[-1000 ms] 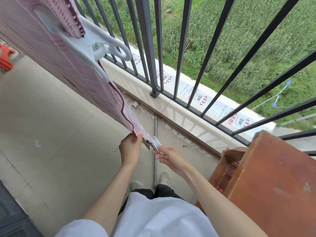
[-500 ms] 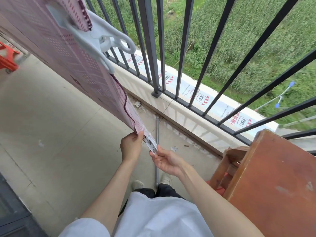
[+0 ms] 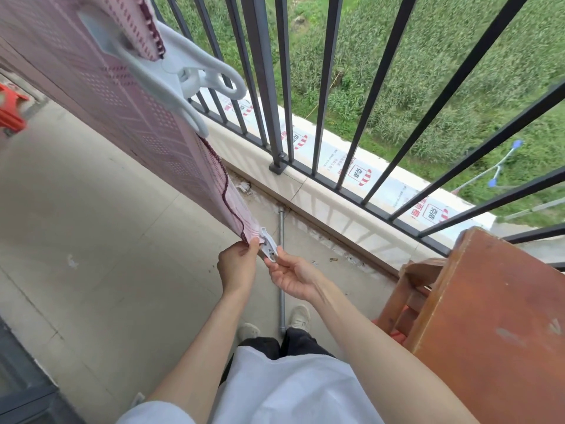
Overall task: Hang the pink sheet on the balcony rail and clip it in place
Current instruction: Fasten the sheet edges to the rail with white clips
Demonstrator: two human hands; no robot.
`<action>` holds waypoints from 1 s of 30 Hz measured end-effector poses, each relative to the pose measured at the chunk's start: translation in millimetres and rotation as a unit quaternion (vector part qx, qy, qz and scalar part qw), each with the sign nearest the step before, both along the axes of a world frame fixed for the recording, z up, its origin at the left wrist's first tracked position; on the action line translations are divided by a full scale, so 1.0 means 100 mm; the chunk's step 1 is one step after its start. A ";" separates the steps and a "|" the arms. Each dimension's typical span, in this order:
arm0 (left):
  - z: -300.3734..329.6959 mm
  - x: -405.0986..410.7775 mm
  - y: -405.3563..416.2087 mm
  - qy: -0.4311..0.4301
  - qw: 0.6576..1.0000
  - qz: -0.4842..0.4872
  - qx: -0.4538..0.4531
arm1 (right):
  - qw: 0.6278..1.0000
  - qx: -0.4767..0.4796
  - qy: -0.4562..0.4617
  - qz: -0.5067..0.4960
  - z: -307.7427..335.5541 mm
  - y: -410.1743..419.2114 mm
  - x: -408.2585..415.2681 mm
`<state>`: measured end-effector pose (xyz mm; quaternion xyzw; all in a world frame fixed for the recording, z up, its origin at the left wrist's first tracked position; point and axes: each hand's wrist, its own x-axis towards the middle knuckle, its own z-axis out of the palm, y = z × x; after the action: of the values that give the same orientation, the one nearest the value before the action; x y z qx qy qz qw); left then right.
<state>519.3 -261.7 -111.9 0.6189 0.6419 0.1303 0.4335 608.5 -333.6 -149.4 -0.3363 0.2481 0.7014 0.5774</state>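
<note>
Pink sheet (image 3: 128, 117) hangs along the balcony rail (image 3: 263, 87), a large white clip (image 3: 171, 71) clamped near its top; your left hand (image 3: 237, 266) pinches its bottom corner while your right hand (image 3: 290, 275) holds a small white clip (image 3: 269, 243) there.

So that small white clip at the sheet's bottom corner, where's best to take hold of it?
By its free tail end, from below and the right, as the right hand does. The small clip has its mouth up on the sheet corner, which the left hand pinches; only the handles stick out downward, so squeezing those should open it.
</note>
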 end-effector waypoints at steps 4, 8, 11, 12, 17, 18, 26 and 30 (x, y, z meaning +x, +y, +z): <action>0.02 -0.03 0.01 0.004 1.000 -0.012 0.000 | 0.998 0.010 -0.031 0.051 0.03 0.06 0.02; 0.04 -0.09 0.01 0.006 0.999 -0.054 0.007 | 0.983 -0.013 -0.140 0.119 0.05 -0.01 0.03; 0.03 -0.16 -0.07 0.003 0.991 -0.127 0.041 | 0.959 -0.043 -0.249 0.126 0.09 -0.16 0.01; 0.02 -0.20 -0.11 0.006 0.986 -0.162 0.050 | 0.939 -0.062 -0.309 0.137 0.11 -0.25 0.00; -0.09 -0.49 -0.42 0.065 0.903 -0.402 0.140 | 0.742 -0.198 -0.603 0.215 0.17 -0.97 -0.20; -0.14 -0.55 -0.44 0.078 0.878 -0.446 0.155 | 0.711 -0.213 -0.631 0.227 0.18 -1.10 -0.25; -0.22 -0.58 -1.27 0.042 0.658 -0.731 0.176 | 0.623 -0.484 -0.606 0.098 0.29 -2.70 -1.31; -0.26 -0.61 -1.83 0.042 0.536 -0.826 0.168 | 0.615 -0.581 -0.531 0.053 0.29 -3.37 -1.90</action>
<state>458.2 -444.8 -138.0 0.9405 -0.1707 -0.2063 0.2091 418.9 -670.5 -120.0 -0.9275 0.2360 0.1391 0.2544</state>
